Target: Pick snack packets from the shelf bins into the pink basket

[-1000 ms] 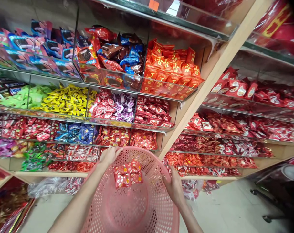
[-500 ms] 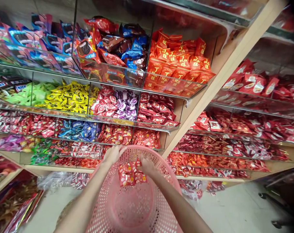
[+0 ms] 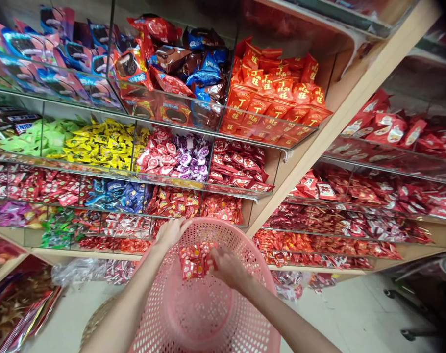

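1. Head view: the pink perforated plastic basket is held open toward the camera, before the candy shelves; its upper-left rim is clamped in the left hand, presumably for steadiness.
2. Red-wrapped candy packets are bunched inside, at the basket's far side. They are touched by the right hand, fingers bent; whether any packet is pinched cannot be told.
3. Shelved sweets are separated by clear dividers, probably for sorting by kind.
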Motion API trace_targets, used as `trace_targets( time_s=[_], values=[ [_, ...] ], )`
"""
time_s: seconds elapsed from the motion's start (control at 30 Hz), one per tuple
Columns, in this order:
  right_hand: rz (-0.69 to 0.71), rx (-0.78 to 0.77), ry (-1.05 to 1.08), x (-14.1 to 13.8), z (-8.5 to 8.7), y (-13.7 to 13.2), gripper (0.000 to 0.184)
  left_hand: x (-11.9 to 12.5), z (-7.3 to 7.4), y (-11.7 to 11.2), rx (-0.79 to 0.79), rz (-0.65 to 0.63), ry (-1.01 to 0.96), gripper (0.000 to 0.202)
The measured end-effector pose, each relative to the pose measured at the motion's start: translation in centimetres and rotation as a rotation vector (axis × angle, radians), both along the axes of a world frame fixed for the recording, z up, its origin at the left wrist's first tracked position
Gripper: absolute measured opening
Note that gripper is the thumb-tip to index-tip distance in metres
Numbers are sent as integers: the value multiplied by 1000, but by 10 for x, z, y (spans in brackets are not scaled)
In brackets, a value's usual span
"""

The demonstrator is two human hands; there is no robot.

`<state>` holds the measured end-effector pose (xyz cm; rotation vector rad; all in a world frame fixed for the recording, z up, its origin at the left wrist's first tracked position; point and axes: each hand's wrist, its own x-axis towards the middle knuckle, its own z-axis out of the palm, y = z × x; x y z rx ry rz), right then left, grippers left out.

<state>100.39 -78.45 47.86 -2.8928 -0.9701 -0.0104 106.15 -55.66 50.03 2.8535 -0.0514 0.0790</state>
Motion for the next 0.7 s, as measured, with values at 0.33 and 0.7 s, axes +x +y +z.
trace_targets(
  time_s=[0.33,0.7],
  values=[
    [215,-187,-173,-33,-73,2,10,1,3,-1,4,14,18,58],
    [-91,345,-171,50,24,-5,15,-4,-1,3,15,-17,62,54]
  ],
)
